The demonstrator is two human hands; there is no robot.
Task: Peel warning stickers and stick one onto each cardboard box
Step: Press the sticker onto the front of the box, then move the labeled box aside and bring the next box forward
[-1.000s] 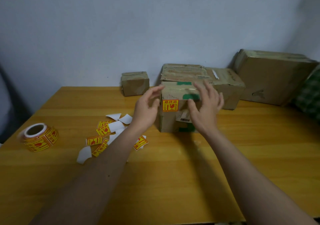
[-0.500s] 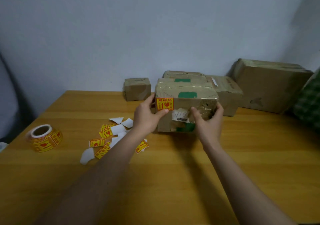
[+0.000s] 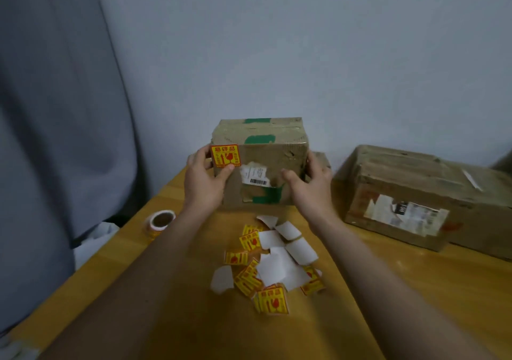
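Cardboard box (image 3: pixel 266 165), stickered, gripped between both hands (image 3: pixel 203 182)

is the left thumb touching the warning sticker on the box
Touching. In the head view the left hand grips the box, its thumb tip pressed on the sticker's lower edge.

Stickered cardboard box (image 3: pixel 263 162) upright, held aloft

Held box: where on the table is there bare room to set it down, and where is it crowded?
Bare wood lies near the camera between the sticker pile and the large box at right, and along the table front. Crowded: the pile under the held box, the sticker roll at left.
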